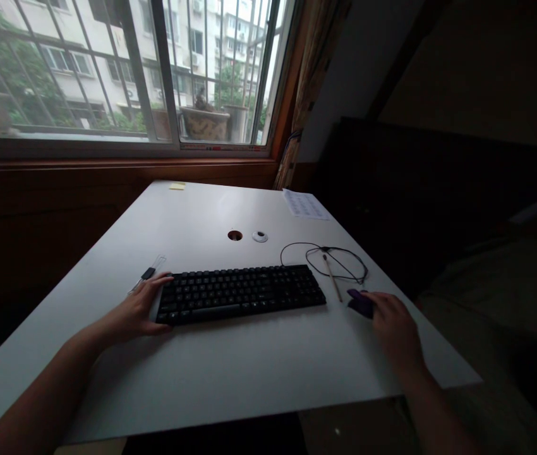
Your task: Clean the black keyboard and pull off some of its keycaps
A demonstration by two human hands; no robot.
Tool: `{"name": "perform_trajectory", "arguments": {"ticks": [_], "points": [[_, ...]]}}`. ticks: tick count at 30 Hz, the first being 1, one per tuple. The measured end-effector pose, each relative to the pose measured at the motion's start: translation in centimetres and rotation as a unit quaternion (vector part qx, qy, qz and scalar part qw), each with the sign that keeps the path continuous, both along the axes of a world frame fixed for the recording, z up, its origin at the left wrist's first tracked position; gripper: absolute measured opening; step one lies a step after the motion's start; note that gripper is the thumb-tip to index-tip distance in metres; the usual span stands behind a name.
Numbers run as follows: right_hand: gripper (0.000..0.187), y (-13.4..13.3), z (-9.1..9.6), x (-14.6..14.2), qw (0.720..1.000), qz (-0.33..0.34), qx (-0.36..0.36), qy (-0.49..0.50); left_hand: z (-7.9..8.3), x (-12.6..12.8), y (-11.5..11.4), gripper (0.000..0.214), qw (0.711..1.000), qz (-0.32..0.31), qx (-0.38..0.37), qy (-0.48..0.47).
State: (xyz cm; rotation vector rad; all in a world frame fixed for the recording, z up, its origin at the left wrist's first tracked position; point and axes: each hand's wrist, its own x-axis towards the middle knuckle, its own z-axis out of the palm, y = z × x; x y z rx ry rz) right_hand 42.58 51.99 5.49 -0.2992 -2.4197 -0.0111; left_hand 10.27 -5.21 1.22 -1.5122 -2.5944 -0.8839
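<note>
The left hand (138,309) grips the left end of the keyboard (240,292) while the right hand (394,328) grasps the mouse (359,302) on the table (230,373).

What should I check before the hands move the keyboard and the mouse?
1. Left hand on the keyboard end: ok, it touches the left edge.
2. Right hand on the purple mouse: ok, fingers rest on it.
3. Full grip on either thing: cannot tell.
4. Cable free of the mouse: cannot tell, its loops lie just behind.
5. Pencil out of the way: not ok, it lies between keyboard and mouse.
</note>
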Motion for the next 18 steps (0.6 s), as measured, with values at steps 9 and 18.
{"name": "perform_trajectory", "arguments": {"ticks": [9, 18], "points": [[0.029, -3.0, 1.3, -5.8, 0.989, 0.014, -0.076, 0.126, 0.0, 0.1, -0.2, 0.103, 1.0, 0.005, 0.005, -0.007], [0.029, -1.9, 2.2, -12.4, 0.982, 0.029, -0.11, 0.149, 0.4, 0.4, -0.1, 0.101, 1.0, 0.0, -0.007, 0.013]]}}
